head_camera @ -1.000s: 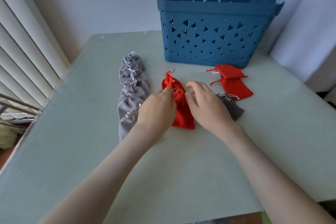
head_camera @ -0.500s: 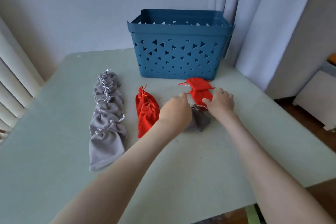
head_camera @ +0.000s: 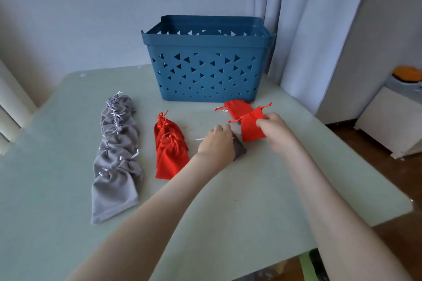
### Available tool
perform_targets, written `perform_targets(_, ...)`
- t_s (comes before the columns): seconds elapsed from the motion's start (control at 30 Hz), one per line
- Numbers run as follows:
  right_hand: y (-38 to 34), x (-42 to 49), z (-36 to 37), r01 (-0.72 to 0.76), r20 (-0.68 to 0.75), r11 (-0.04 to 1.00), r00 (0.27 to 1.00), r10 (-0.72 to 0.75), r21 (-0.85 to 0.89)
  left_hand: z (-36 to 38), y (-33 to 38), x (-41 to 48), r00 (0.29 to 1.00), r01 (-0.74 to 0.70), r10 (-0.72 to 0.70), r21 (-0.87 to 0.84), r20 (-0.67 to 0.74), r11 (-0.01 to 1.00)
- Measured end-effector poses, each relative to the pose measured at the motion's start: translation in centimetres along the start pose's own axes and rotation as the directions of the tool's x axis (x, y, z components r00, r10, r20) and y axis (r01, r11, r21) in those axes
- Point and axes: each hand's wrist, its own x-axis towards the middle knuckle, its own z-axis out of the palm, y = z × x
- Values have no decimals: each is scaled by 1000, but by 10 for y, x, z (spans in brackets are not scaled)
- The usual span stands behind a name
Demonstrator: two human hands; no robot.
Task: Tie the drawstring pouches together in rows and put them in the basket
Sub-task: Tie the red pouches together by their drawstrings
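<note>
On the pale bench (head_camera: 251, 201), at about two o'clock from its middle, the right grip (head_camera: 271, 125) pinches a loose red pouch (head_camera: 252, 129) by its side edge, the pouch's corded mouth turned toward eleven o'clock. Just beside it at nine o'clock, the left grip (head_camera: 217, 143) lies over a loose grey pouch (head_camera: 240, 149). Its fingers are hidden behind the back of the hand, so I cannot tell whether it is clenched on the cloth or only resting there. A white cord end (head_camera: 197, 139) pokes out on its nine o'clock side.

A second red pouch (head_camera: 236, 108) lies at eleven o'clock of the held one, near the foot of the blue basket (head_camera: 205, 75), which stands at twelve o'clock on the bench. A tied row of grey pouches (head_camera: 118, 150) runs down the nine o'clock side, and a short red row (head_camera: 170, 150) lies between it and the grips.

By my reading, the pouches are light, limp cloth that will fold and slide on the smooth top, and their cords are thin. I would take hold at the neck, where both cords come out, rather than at the body, for knotting onto the red row.
</note>
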Motion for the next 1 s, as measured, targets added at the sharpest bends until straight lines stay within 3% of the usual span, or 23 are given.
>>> perform_targets(0.17,-14,-16,-17,76,-171,935,985,-17,347,-12,4,0,993,97,-112,-284,-36,954)
perform_targets(0.27,-24,-36,-13,100,-105,875,993,-56,473,-26,3,-5,989,120,-147,-498,-14,859)
perform_targets(0.37,-32,-65,9,110,37,841,988,-153,530,-38,-4,-19,979,167,-191,-841,78,515)
perform_targets(0.6,-35,-102,60,146,291,857,901,-322,495,-56,-62,-66,943,105,-318,-994,102,-10)
perform_targets(0.7,-34,-113,81,236,391,879,826,-407,415,-57,-93,-84,917,57,-391,-997,75,-57)
perform_targets(0.83,-37,-124,106,258,477,880,761,-440,400,-53,-122,-108,923,10,-380,-992,59,-128)
perform_targets(1.0,-29,-125,125,449,446,853,728,-521,265,-42,-139,-123,902,7,-426,-988,74,-156)
